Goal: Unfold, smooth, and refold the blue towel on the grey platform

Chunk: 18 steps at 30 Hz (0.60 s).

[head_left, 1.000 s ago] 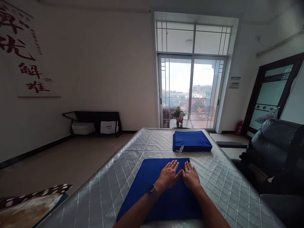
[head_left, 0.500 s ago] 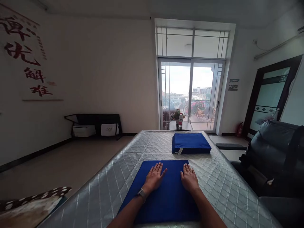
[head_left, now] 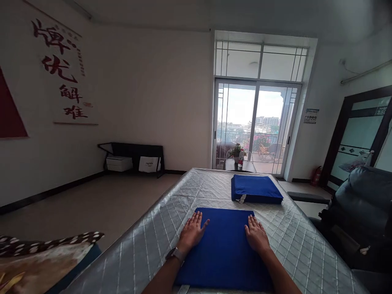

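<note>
A flat, folded blue cloth piece [head_left: 225, 253] lies in front of me on the table [head_left: 147, 232], which has a silver quilted cover. My left hand [head_left: 192, 232] rests flat along its left edge, fingers stretched forward and thumb apart. Along the right edge lies my right hand [head_left: 256, 234], palm down with its fingers out straight. Neither hand grips the cloth. A small pale strip [head_left: 183, 289] shows at the near left edge of the cloth. Beyond it sits a neat stack of blue cloth pieces [head_left: 257, 186] with a whitish tag [head_left: 241, 199] at its near left corner.
To the right stands a dark padded chair [head_left: 364, 208]. A spotted cloth [head_left: 45, 245] covers something at lower left. Past the table's far end is a small table with a plant [head_left: 237, 151] and a bottle [head_left: 241, 158], before glass sliding doors [head_left: 237, 114].
Both hands have slid outward, from the top of the blue cloth to its left and right edges. The camera view has turned a little to the left.
</note>
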### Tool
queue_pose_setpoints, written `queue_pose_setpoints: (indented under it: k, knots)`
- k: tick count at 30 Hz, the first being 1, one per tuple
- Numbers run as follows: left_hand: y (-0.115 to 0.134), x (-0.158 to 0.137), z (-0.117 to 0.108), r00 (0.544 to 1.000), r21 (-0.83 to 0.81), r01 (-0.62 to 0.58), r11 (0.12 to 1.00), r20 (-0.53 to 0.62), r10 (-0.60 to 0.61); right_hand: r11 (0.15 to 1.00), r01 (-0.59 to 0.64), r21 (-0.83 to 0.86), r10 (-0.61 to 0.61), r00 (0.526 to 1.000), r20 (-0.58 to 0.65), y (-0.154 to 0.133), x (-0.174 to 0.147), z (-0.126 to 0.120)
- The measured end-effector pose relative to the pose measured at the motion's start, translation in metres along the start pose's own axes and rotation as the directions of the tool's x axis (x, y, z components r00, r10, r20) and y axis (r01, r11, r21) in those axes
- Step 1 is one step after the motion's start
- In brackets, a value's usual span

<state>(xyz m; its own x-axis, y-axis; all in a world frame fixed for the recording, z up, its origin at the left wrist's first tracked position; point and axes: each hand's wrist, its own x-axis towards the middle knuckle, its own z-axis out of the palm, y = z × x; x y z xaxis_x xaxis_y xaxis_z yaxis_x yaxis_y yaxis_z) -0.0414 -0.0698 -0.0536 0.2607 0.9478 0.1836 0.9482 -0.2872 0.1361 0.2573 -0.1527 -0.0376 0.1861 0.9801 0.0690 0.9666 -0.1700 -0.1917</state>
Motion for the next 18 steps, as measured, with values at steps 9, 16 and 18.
queue_pose_setpoints:
  k: [9,16,18]
  knots:
    - [0.005,-0.005,-0.006,0.999,-0.002,0.013,1.000,-0.043,-0.014,0.999,0.003,-0.037,-0.003,1.000,-0.004,-0.002,-0.001,0.000]
    - [0.010,-0.012,-0.013,0.995,-0.009,0.026,1.000,-0.092,-0.027,0.992,-0.016,-0.129,0.012,0.999,-0.036,-0.013,-0.011,-0.015]
    - [0.011,-0.012,-0.014,0.996,-0.014,0.035,0.999,-0.083,-0.036,0.987,-0.009,-0.162,-0.007,0.995,-0.096,-0.016,-0.014,-0.019]
